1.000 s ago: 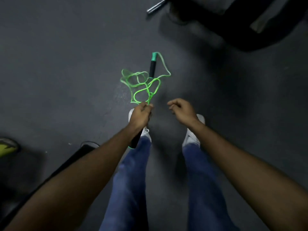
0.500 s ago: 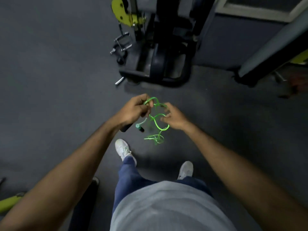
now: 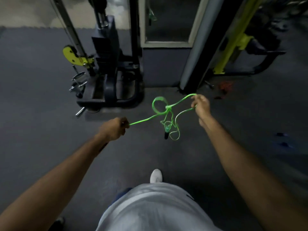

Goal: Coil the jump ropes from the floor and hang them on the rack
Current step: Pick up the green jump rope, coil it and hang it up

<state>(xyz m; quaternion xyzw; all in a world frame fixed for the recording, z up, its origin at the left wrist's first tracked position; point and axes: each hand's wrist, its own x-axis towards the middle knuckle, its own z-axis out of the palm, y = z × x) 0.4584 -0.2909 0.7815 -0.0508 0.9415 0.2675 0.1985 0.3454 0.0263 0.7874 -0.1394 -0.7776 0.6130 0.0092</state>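
Note:
A bright green jump rope (image 3: 146,118) is stretched in the air between my two hands, knotted in a tangle (image 3: 168,108) near its middle. My left hand (image 3: 115,129) grips one black handle, with the cord running out of my fist to the right. My right hand (image 3: 200,105) pinches a loop of the cord, raised and further right. The second black handle (image 3: 166,134) dangles below the tangle among loose loops. Another green rope (image 3: 152,15) appears to hang in the mirror area far ahead, blurred.
A black cable machine (image 3: 110,67) with a yellow pulley bracket (image 3: 73,55) and chrome attachments (image 3: 78,82) stands ahead left. A grey post (image 3: 193,52) and yellow-framed machine (image 3: 233,42) stand ahead right. Dark rubber floor (image 3: 33,114) lies around; my white shoe (image 3: 156,176) shows below.
I have stood up and the view has risen from the floor. My hands have moved apart, drawing the rope out between them, and the tangle now hangs in mid-air.

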